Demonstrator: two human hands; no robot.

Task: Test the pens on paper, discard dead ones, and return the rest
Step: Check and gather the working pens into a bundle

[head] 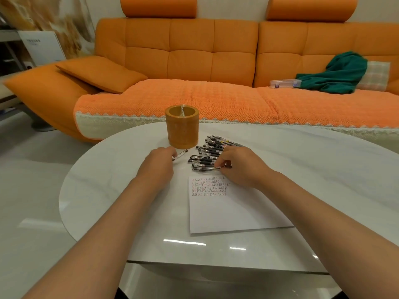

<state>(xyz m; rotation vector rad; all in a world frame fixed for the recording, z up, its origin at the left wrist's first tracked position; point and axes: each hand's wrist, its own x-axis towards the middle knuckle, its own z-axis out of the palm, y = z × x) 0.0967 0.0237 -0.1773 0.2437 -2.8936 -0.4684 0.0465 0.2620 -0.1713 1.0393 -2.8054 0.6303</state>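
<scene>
Nearest the camera, two bare forearms reaching forward over a glossy white table (108, 180) with a rounded far edge. On the left, the left hand (160, 159), knuckles up, fingers curled round a clear pen (181, 153), the pen's far end poking out toward the base of an orange cylindrical pen holder (182, 130) just beyond. Inside the holder's rim, something pale and clear, too small to name. On the right, the right hand (237, 162), fingertips and thumb closed in a pinch on the nearest pen (207, 168) of a pile of pens (210, 149), black-gripped, lying side by side on the table just right of the holder. Below that hand, partly under the wrist, a white sheet of paper (226, 212), several rows of small red and black test marks along its top. Beyond the table, an orange sofa (194, 50) with a matching cushion (99, 72) at its left, and on the right seat a crumpled green cloth (339, 74) touching a clear plastic case (285, 83).
</scene>
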